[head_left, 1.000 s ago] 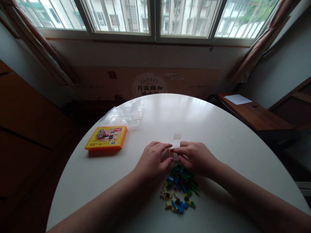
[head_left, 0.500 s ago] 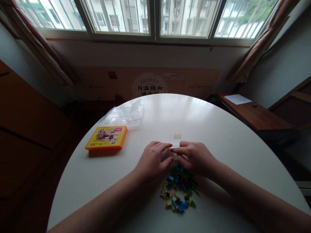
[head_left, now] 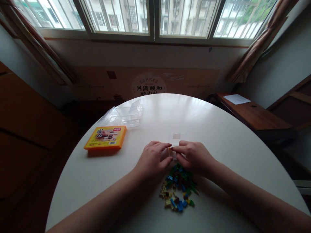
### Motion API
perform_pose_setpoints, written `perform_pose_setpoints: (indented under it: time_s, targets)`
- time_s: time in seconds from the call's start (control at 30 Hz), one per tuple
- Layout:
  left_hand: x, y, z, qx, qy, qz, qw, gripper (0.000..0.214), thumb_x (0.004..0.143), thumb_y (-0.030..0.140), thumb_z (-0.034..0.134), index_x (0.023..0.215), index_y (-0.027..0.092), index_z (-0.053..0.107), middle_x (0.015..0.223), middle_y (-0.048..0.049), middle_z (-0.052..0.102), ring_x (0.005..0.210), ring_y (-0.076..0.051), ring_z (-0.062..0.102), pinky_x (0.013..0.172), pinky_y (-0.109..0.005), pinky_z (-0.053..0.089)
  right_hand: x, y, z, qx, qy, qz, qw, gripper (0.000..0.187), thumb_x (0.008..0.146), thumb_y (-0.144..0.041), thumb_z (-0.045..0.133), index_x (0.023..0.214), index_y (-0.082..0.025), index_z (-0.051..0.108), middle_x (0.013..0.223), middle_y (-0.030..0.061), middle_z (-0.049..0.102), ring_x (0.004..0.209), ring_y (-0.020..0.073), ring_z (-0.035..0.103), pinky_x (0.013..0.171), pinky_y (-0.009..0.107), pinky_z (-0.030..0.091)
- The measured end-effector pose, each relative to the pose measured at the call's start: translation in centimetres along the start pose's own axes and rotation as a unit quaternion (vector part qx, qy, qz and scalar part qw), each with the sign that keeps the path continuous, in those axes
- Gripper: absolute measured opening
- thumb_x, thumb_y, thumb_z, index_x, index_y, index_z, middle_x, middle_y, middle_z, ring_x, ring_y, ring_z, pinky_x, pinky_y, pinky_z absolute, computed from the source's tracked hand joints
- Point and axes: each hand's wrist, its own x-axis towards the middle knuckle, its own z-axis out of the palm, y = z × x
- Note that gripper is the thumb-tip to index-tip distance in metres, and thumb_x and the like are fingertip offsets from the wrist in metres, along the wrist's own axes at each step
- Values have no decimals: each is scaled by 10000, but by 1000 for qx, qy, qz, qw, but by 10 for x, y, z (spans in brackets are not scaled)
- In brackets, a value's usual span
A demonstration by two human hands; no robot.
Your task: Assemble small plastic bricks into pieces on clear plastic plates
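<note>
Round white bench (head_left: pixel 213 129); over it, left hand (head_left: pixel 153 159) and right hand (head_left: pixel 194 157), forefingers and thumbs parted, grip not discernible; multicoloured brick pile (head_left: pixel 179 187), just nearer the wearer; clear box (head_left: pixel 176 136), at and beyond the fingertips; tiny orange piece (head_left: pixel 169 150), between them.

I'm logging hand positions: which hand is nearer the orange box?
Left. The left hand is right of the orange box, apart from it; the right hand is farther right.

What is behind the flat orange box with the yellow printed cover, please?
Behind the orange box, clear plastic containers sit on the white round table; whatever the box covers cannot be seen.
</note>
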Motion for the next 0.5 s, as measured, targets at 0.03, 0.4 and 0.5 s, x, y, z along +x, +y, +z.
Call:
perform_pose_setpoints:
  time_s: [0.03, 0.4, 0.5]
  targets:
    - [0, 0, 0, 1, 1, 0, 1000, 399, 752, 210, 704, 1149, 187, 674, 1115, -67, 707, 1081, -266, 575, 994, -437, 451, 0, 0, 0, -1, -2, 2, 1000, 217, 858, -238, 503, 891, -260, 716, 787, 1, 644, 681, 136, 570, 596, 269, 295]
    - [2, -1, 2, 10, 4, 3, 1000, 398, 757, 197, 695, 1154, 182, 675, 1114, -57, 706, 1081, -256, 570, 994, -424, 448, 1, -2, -1, -10, -7, 12, 1000, 232, 887, -264, 497, 930, -279, 725, 778, -4, 646, 681, 133, 568, 590, 274, 282]
    - [1, -1, 2, 10, 3, 4, 1000, 393, 759, 196, 691, 1151, 193, 675, 1113, -54, 707, 1080, -256, 571, 990, -422, 451, 1, -2, 0, -12, 0, 11, 1000, 231, 887, -262, 497, 929, -279, 724, 769, -3, 641, 672, 132, 562, 582, 276, 276]
